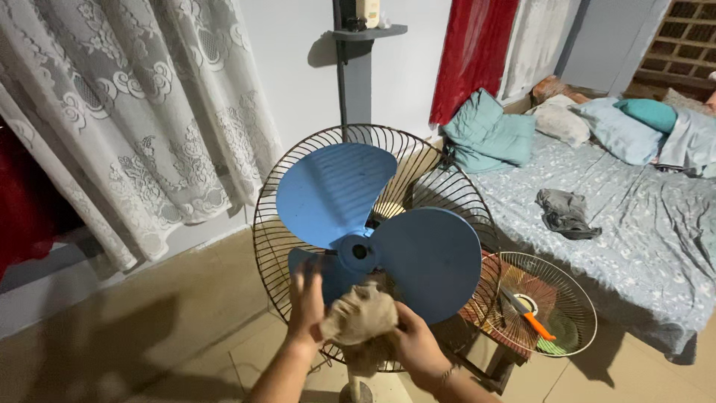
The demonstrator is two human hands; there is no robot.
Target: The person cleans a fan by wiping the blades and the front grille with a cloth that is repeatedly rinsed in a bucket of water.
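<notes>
Evidently the lowest blade (317, 272) was steadied by the left hand (306, 302) and wiped with a rag (360, 317) gripped in the right hand (415, 345); the other blades would probably need turning down.

The fan blades (373, 224) look like smooth, matt blue plastic. Behind them the rear guard (440, 179) is thin, dark wire metal, perhaps rusty, though the light is dim. Below the blades, both hands press a crumpled beige rag (358, 317) of coarse cloth. Right of them, the loose front guard (548, 302) is paler wire.
</notes>
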